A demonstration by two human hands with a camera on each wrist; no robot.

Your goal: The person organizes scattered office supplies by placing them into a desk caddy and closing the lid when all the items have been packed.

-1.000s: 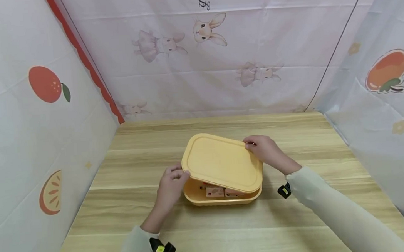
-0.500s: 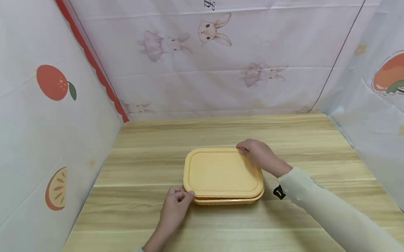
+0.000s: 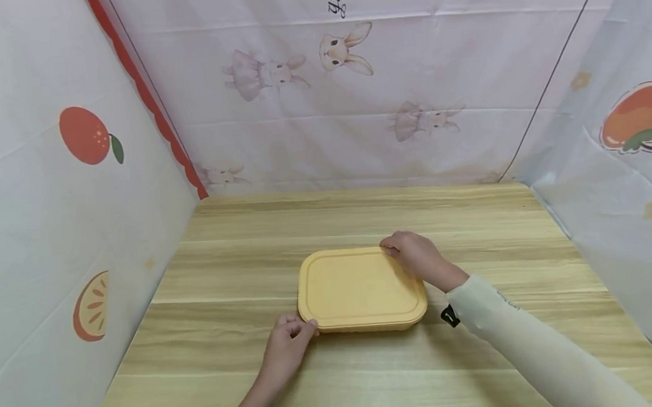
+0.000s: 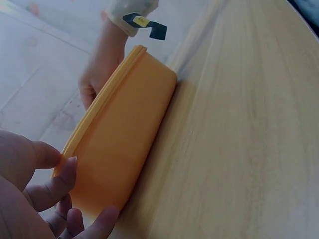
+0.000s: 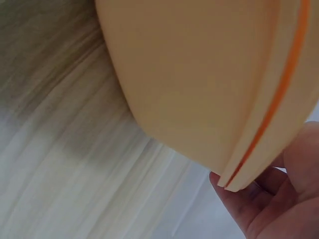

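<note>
A yellow plastic lid lies over the matching rectangular box, covering its opening and hiding what is inside. At the front left corner my left hand pinches the rim, thumb on top and fingers against the side. My right hand grips the lid's edge near the back right corner. In the right wrist view an orange line runs between lid and box walls, and the right fingers curl under the rim there.
The box stands on a wood-grain table. Printed sheets hang around it: a rabbit-patterned backdrop behind, fruit-patterned sheets at the left and right.
The lid has come down from a tilt with the box's contents showing, and now lies flat over it. Both hands have lowered with it.
</note>
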